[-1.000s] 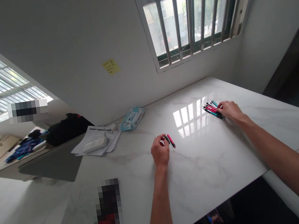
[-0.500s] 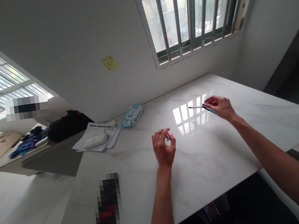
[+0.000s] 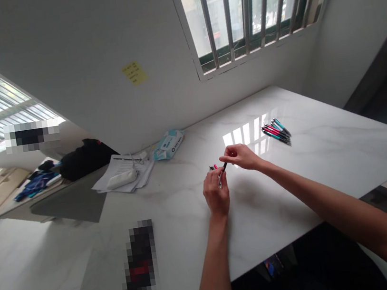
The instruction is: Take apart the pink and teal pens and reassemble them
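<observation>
Pen (image 3: 224, 166) slants; right hand (image 3: 240, 156) pinches upper end, left hand (image 3: 216, 193) grips lower. Pen pile (image 3: 276, 134) lies well apart.

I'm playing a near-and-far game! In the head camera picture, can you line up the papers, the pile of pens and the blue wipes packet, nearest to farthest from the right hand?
From the right hand:
1. Pile of pens: on the table, to its right.
2. Blue wipes packet: to its left, near the wall.
3. Papers: farther left, past the packet.
</observation>
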Motion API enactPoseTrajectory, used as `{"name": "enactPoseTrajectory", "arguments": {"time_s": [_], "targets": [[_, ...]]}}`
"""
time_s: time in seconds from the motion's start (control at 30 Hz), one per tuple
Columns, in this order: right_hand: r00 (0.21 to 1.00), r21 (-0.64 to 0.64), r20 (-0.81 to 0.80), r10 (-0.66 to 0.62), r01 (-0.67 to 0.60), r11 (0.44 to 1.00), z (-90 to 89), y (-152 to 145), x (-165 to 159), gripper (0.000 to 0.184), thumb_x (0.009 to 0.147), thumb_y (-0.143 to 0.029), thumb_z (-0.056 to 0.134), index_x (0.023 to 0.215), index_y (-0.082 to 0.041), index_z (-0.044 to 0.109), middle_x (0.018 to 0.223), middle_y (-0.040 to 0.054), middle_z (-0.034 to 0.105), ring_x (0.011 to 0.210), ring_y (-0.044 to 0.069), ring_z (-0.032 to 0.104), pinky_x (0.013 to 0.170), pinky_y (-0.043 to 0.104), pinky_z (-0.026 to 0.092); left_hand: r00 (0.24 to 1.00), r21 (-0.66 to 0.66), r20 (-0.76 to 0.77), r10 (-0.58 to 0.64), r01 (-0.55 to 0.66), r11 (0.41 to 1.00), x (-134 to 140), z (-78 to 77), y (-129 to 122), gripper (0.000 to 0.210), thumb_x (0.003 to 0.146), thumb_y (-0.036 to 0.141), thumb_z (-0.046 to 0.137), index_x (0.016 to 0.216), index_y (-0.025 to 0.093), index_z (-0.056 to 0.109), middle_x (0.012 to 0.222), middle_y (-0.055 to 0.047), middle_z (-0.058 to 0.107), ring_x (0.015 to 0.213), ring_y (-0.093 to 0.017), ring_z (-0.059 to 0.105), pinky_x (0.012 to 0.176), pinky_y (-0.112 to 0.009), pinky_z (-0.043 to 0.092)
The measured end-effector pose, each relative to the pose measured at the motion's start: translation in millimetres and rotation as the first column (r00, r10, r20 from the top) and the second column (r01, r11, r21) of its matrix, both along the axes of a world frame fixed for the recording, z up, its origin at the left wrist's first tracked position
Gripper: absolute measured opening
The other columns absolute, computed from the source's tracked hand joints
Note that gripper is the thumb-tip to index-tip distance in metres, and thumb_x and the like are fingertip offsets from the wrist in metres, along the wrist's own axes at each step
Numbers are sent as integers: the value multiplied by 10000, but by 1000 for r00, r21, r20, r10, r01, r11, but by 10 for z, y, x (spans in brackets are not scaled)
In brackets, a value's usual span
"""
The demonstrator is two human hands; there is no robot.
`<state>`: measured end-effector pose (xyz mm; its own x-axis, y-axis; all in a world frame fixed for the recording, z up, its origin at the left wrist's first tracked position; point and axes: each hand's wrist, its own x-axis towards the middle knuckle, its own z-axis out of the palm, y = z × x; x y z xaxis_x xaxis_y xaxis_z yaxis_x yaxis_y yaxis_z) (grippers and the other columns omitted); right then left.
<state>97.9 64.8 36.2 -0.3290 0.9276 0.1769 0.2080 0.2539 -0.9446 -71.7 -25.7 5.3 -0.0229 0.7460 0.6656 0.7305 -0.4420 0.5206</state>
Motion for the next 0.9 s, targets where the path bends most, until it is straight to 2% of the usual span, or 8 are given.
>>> {"name": "enactPoseTrajectory", "arguments": {"time_s": [0.1,0.17,0.23,0.43,0.67,0.83,0.9], "targets": [[994,-16,90,67,-65,998,-69,32,-2,551,870,-648,661,600,-206,474,559,-58,411,550,107,359,520,269,266,1000,-13,5,-10,10,1000,9,-25,1,202,1047,274,527,1155,226,691,1033,-71,737,898,-185,702,809,-307,529],[992,-20,34,123,-122,992,-136,30,6,571,908,-659,605,605,-215,409,576,-63,353,558,106,310,529,270,248,1000,-41,10,-19,19,999,32,-30,-7,214,1055,284,510,1168,229,683,1050,-69,732,934,-185,704,800,-293,529],[993,14,-24,120,-119,993,-198,20,22,561,931,-655,575,628,-220,393,600,-60,339,577,112,305,544,267,258,1000,-81,14,-24,25,996,59,-22,-11,228,1062,299,493,1183,230,674,1082,-71,725,958,-183,701,788,-279,525],[987,31,-64,146,-145,989,-235,13,102,461,933,-616,608,722,-213,531,651,-40,450,620,130,395,582,266,335,998,-187,44,-37,45,981,82,0,17,265,1073,342,450,1188,235,664,1094,-69,714,870,-160,676,756,-263,505],[925,-96,-312,215,-256,962,-277,48,132,336,840,-505,768,959,-193,727,854,15,664,725,137,535,712,288,457,988,-262,148,-33,71,963,52,-7,35,270,1060,331,448,1201,257,666,1070,-53,724,821,-157,662,769,-267,513],[889,-190,-435,141,-244,951,-327,26,76,332,784,-491,828,891,-191,733,848,1,667,721,117,550,716,278,473,983,-300,184,-20,76,951,64,-1,34,288,1054,344,446,1204,260,677,991,-36,743,825,-165,687,788,-271,513],[869,-222,-482,113,-246,943,-328,11,61,335,754,-471,859,887,-195,721,834,-12,655,706,107,545,714,275,476,980,-311,196,-12,73,948,72,5,35,265,1028,380,515,1189,263,689,983,-28,743,790,-158,675,762,-263,509]]}}
